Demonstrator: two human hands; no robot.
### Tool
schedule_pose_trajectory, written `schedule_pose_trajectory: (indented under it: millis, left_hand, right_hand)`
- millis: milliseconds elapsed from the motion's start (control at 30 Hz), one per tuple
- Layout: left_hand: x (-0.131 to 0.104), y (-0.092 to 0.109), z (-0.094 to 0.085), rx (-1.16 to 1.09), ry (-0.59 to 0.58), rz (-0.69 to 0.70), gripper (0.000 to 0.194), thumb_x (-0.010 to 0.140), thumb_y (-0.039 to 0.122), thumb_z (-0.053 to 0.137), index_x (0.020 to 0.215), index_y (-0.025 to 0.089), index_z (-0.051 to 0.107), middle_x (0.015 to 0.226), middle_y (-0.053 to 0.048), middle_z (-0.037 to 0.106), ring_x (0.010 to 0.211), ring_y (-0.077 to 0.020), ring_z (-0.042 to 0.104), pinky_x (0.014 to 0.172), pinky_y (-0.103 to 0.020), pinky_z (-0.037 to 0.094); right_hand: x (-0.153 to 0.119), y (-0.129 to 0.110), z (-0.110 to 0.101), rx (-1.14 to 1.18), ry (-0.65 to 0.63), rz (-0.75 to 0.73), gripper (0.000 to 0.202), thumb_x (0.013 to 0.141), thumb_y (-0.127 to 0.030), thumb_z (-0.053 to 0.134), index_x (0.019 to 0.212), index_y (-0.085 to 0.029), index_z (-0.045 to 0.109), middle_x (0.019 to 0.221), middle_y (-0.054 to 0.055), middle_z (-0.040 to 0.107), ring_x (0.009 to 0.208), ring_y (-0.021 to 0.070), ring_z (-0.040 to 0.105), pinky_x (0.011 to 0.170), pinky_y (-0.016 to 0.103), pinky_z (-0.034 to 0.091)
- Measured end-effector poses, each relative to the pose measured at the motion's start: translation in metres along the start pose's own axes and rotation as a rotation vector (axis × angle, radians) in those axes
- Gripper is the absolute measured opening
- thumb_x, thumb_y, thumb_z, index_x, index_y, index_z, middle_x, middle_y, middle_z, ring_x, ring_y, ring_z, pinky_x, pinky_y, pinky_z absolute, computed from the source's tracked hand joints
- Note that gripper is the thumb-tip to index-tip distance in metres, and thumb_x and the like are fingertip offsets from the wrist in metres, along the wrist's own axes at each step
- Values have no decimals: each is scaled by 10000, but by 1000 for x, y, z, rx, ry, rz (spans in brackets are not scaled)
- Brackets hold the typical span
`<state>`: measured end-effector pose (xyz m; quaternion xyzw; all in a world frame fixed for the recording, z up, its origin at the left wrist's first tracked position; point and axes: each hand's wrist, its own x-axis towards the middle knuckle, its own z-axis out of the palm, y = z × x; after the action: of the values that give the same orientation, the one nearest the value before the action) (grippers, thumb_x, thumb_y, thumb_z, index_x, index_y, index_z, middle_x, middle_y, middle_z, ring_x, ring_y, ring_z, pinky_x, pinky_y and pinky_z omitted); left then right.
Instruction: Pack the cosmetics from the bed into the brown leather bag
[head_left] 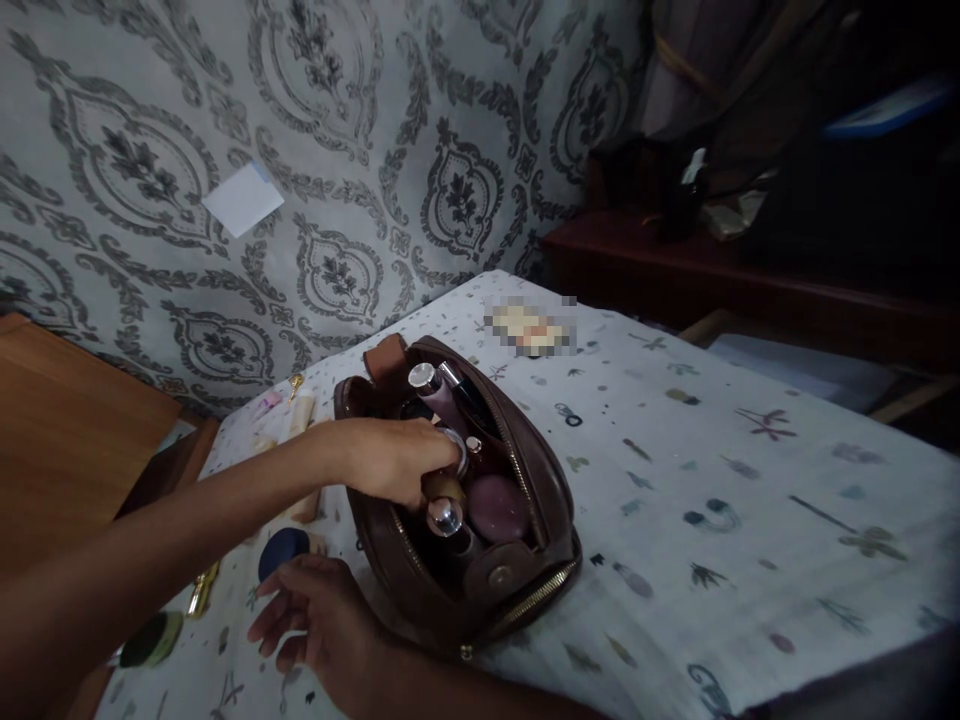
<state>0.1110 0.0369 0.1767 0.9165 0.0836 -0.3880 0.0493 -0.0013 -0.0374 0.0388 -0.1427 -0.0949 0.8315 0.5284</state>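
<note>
A brown leather toiletry bag (551, 465) stands unzipped on the patterned cloth. My left hand (401, 460) reaches into it with the fingers curled down; the fingertips are hidden beside a silver-rimmed round item (456, 450), and I cannot tell what they grip. Around them in the bag are a silver-capped bottle (444, 403), a black tube (466, 395), a bottle with a shiny round cap (445, 516) and a mauve oval case (498, 508). My right hand (319, 625) hovers left of the bag, open, its fingers loosely bent and empty. Just behind it lies a dark blue round item (283, 552).
On the left side of the cloth lie a gold tube (201, 592), a dark green round item (152, 640), a pale tube (301, 414) and a small gold item (295, 386). A blurred-out yellowish object (529, 328) lies behind the bag. Patterned wall (337, 270) borders the back.
</note>
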Motion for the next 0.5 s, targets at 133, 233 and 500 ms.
schedule_pose_trajectory:
  millis: [133,233,500]
  left_hand:
    - [-3,2,-5,46,-4,-17,159,760,139,664,919,138,675,910,-60,687,866,-200,610,721,-261,461]
    - [-4,3,-7,60,-21,-16,194,779,135,654,970,136,681,960,-71,696,912,-213,617,769,-279,472]
    - [-6,3,-8,75,-5,-11,225,767,133,655,990,146,681,943,-59,703,892,-210,624,764,-277,482]
  right_hand:
    - [0,1,-1,12,-10,-13,425,556,-525,708,747,-156,620,580,18,653,465,100,519,466,231,301]
    - [0,1,-2,11,5,-22,413,574,-515,712,745,-152,616,576,20,646,468,100,516,466,232,291]
    - [0,0,-1,0,9,-15,367,594,-486,698,740,-159,616,579,13,649,466,99,515,462,227,284]
